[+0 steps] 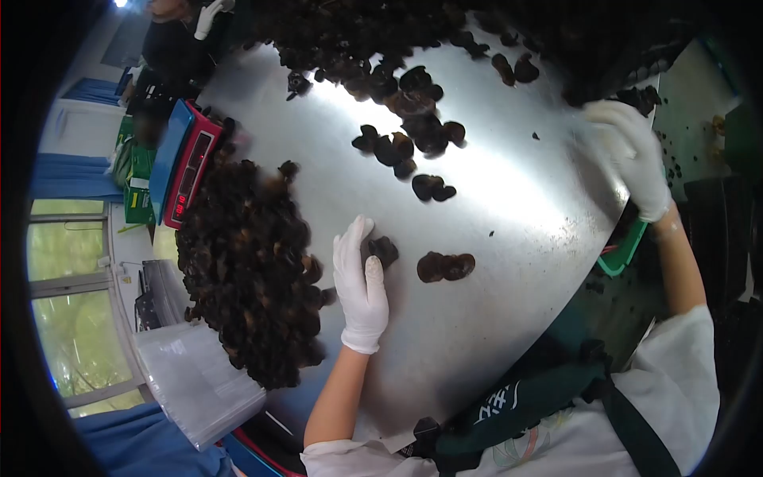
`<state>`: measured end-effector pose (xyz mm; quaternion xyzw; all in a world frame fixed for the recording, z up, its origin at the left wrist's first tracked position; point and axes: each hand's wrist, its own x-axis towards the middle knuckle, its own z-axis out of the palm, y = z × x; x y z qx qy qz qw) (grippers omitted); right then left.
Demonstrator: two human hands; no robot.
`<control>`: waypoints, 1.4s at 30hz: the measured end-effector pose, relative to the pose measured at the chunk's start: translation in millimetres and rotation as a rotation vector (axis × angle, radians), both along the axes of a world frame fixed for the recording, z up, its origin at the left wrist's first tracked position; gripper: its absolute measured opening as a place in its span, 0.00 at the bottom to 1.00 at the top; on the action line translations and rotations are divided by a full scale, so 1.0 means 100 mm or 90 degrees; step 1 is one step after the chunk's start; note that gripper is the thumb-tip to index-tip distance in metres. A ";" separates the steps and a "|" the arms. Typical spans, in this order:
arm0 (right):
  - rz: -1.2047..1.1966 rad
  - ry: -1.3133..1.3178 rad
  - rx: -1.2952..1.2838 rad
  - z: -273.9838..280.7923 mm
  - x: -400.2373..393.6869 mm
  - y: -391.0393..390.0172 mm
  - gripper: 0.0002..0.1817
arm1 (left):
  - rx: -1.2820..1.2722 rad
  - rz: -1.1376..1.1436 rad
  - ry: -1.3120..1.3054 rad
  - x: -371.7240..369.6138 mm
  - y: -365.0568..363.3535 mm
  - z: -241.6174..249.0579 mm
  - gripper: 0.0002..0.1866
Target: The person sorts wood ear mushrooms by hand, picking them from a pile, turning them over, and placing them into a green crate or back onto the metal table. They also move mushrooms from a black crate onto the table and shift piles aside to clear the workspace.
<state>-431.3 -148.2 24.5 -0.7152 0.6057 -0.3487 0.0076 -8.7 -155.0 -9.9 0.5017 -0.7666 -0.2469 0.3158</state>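
Observation:
My left hand (362, 290), in a white glove, is held on edge over the metal table (509, 318), fingers stretched out and thumb apart. A dark piece of wood ear fungus (383, 251) lies right beside its thumb and fingers. To the right rests a brown pair of wood ear pieces (446, 267). A large pile of wood ear (250, 270) spreads left of that hand. My right hand (632, 155), also gloved in white, is at the table's right edge, its fingers smeared by motion. More wood ear clumps (421, 111) are scattered between the hands.
A red and blue digital scale (191, 163) stands at the left with a lit display. Clear plastic bags (199, 378) lie at the lower left. A big heap of wood ear (366, 36) covers the far side. Below the right edge shows a green basket (624, 253). Another person's gloved hand (210, 17) appears at top left.

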 end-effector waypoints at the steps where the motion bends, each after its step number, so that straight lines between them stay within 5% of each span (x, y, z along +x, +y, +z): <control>1: 0.087 -0.013 0.020 -0.08 0.22 -0.20 0.17 | -0.002 0.000 -0.004 0.00 0.00 0.01 0.27; 3: 0.200 -0.038 0.074 -0.08 0.72 -0.58 0.19 | -0.012 0.008 0.002 -0.01 0.01 -0.01 0.27; 6: 0.210 0.164 -0.177 -0.52 1.16 -1.41 0.22 | -0.085 0.055 0.035 -0.05 0.03 -0.01 0.26; 7: 0.145 0.102 -0.137 -0.59 1.33 -1.55 0.22 | -0.128 0.014 -0.038 -0.06 0.08 0.06 0.27; 9: 0.339 0.217 -0.045 -0.54 1.46 -1.58 0.21 | -0.216 -0.074 -0.186 -0.06 0.18 0.18 0.29; 12: 0.463 -0.046 0.103 -0.30 1.49 -1.21 0.21 | -0.124 -0.106 -0.241 -0.24 0.40 0.27 0.28; 13: 0.465 -0.098 0.123 -0.27 1.39 -1.11 0.21 | -0.094 -0.111 -0.261 -0.27 0.43 0.32 0.27; 17: 0.412 0.260 -0.118 -0.20 0.92 -0.66 0.20 | -0.074 -0.181 -0.234 -0.23 0.53 0.31 0.21; 19: 0.347 0.029 0.138 -0.02 1.02 -0.26 0.15 | -0.090 -0.198 -0.207 -0.16 0.58 0.27 0.18; 21: 0.450 0.059 0.124 0.06 1.05 0.01 0.14 | -0.110 -0.170 -0.159 -0.11 0.58 0.26 0.13; 25: 0.239 -0.054 0.081 0.05 1.08 -0.08 0.11 | -0.082 -0.048 -0.092 -0.12 0.41 0.26 0.17; 28: 0.247 0.042 0.098 0.05 1.30 -0.18 0.07 | -0.072 -0.009 -0.084 -0.27 0.14 0.32 0.23; 31: 0.422 0.008 0.048 -0.05 1.49 -0.07 0.04 | -0.101 -0.065 -0.251 -0.19 0.08 0.30 0.18; 33: 0.450 0.016 0.095 0.04 1.41 -0.07 0.04 | -0.085 -0.038 -0.214 -0.05 0.16 0.36 0.14; 37: 0.299 -0.102 0.098 0.04 1.34 -0.47 0.06 | -0.024 0.079 -0.040 0.19 0.36 0.24 0.17; 39: 0.317 -0.065 -0.049 -0.18 1.48 -0.76 0.07 | 0.008 0.124 0.029 0.24 0.39 0.12 0.20; 42: 0.196 0.070 0.055 -0.24 1.78 -0.83 0.10 | -0.014 0.118 0.021 0.26 0.39 0.09 0.23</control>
